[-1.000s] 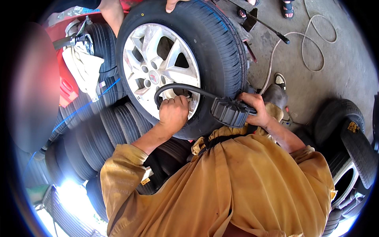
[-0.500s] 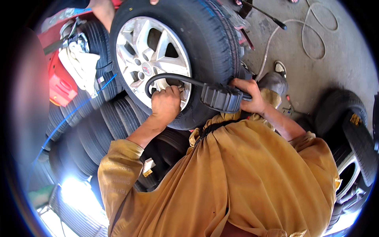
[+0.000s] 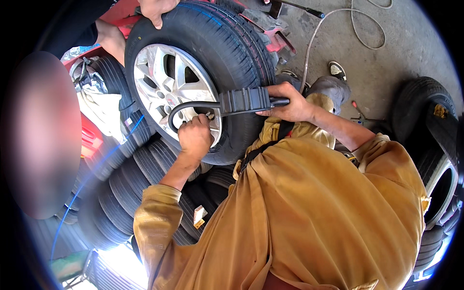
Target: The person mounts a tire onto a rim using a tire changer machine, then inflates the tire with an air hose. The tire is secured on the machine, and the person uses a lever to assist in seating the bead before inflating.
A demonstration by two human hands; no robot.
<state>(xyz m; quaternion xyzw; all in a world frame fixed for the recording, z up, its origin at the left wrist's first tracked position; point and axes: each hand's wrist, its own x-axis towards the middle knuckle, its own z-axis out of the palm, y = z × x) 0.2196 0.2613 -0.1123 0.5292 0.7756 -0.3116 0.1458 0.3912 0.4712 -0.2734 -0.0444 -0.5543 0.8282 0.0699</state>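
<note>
A tyre (image 3: 212,48) on a silver alloy wheel (image 3: 159,92) stands tilted in front of me. My left hand (image 3: 195,137) is closed round the end of a black hose (image 3: 193,104), against the lower right of the rim; its fingers hide the hose tip and whatever it meets. From there the hose curves up to a ribbed black tyre inflator (image 3: 245,100), held level across the tyre's sidewall. Wrapped round the inflator's handle end is my right hand (image 3: 290,102). At the top of the tyre rests another person's hand (image 3: 158,9).
Stacked tyres (image 3: 121,181) fill the left side, crossed by a blue cord (image 3: 79,191). A white cloth (image 3: 104,111) and a red case (image 3: 90,137) lie beyond them. More tyres (image 3: 420,101) stand at right. A pale air hose (image 3: 355,24) loops over the concrete floor (image 3: 382,67).
The view has shifted, bringing more of the other person's arms in. The inflator has turned from sloping to nearly level. Both my hands keep their grips.
</note>
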